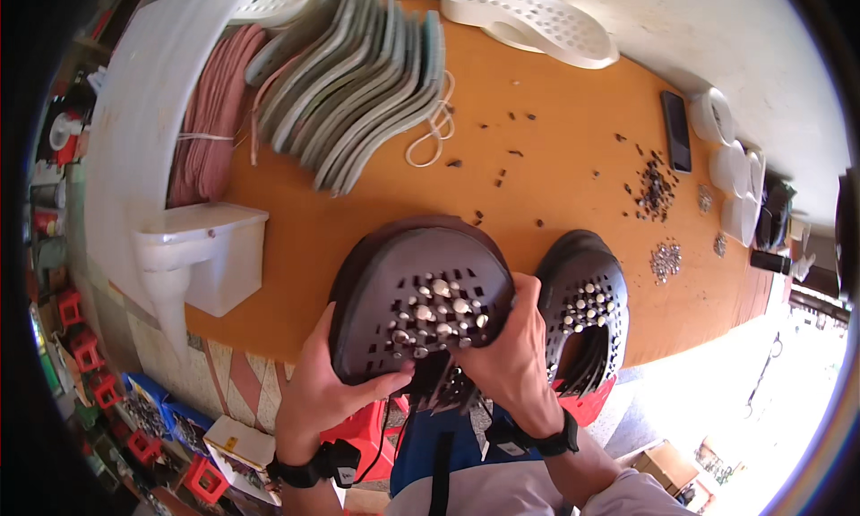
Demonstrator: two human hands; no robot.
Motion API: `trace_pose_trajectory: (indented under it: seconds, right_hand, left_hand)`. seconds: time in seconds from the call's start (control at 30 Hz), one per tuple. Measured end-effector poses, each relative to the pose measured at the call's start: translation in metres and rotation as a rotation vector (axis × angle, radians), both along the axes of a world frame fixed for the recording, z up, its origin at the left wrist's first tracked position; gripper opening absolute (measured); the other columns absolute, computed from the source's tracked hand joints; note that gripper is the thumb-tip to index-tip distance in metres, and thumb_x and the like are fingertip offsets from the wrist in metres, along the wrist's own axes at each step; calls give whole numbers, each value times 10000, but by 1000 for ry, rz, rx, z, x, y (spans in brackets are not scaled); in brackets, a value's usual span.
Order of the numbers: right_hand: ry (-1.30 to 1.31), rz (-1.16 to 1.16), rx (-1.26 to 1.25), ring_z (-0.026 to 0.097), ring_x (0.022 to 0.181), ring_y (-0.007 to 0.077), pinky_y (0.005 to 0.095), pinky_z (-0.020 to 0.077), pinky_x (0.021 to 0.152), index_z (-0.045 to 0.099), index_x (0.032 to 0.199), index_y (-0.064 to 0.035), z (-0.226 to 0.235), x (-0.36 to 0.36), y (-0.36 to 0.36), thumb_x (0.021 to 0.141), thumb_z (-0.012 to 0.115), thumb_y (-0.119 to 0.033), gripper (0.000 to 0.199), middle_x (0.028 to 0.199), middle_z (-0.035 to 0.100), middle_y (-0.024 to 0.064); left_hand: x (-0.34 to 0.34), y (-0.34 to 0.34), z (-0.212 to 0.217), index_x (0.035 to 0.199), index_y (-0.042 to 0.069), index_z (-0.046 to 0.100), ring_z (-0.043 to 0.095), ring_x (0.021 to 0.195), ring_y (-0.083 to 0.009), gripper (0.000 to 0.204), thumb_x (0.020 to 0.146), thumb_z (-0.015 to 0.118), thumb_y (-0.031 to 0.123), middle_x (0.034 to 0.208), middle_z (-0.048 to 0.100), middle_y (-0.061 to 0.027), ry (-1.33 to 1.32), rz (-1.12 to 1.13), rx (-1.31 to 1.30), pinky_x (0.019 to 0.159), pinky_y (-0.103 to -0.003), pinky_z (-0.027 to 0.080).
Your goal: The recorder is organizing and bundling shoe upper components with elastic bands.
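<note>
A dark brown shoe (pixel 421 256) with slotted holes is held up toe-first at the table's near edge. White pearls and metallic studs cluster on its upper. My left hand (pixel 321 392) grips its left side, thumb lying near the opening. My right hand (pixel 512 362) clasps the right side, its thumb along the edge and its fingers partly hidden. Just right of it, a matching dark shoe (pixel 587 261) rests at the table's near edge, also dotted with pearls. Loose strips hang at the openings of both shoes.
On the orange table (pixel 358 274) stand a row of grey-green soles (pixel 358 95), a bundle of pink cords (pixel 218 113) and white perforated soles (pixel 537 19). Farther right are dark small pieces (pixel 657 193), silvery studs (pixel 666 262), a phone (pixel 676 131) and white cups (pixel 730 168). A white bin (pixel 235 256) sits left.
</note>
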State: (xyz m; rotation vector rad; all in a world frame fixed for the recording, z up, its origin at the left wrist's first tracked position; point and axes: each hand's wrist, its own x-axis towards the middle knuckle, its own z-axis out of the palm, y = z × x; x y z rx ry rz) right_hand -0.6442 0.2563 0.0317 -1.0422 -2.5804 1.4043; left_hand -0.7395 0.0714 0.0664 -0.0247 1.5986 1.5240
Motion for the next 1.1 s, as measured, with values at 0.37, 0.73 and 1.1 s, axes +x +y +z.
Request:
trace_pose_trajectory:
  seconds: [0.37, 0.73, 1.1]
  right_hand:
    - [-218, -149, 117, 737, 862, 383, 440, 576, 758, 453, 1172, -19, 78, 99, 83, 654, 901, -164, 700, 903, 715, 213]
    - [-296, 12, 170, 648, 1023, 437, 487, 533, 856, 465, 1280, -1, -9, 119, 159, 667, 849, -175, 744, 1150, 617, 232]
    - [-204, 55, 149, 566, 1129, 367, 453, 481, 989, 364, 1555, -53, -17, 148, 159, 686, 833, -160, 993, 1225, 520, 176]
  left_hand:
    - [114, 70, 23, 1400, -74, 411, 721, 1038, -250, 618, 900, 752, 54, 1196, 688, -222, -103, -124, 125, 916, -369, 565]
    - [165, 151, -60, 1306, -109, 352, 725, 842, -431, 606, 952, 724, 215, 908, 706, -274, 391, -177, -386, 688, -441, 583]
    - [159, 184, -62, 1405, -122, 360, 476, 1207, -468, 901, 726, 884, 154, 1333, 447, -299, 859, -183, -515, 1038, -538, 394]
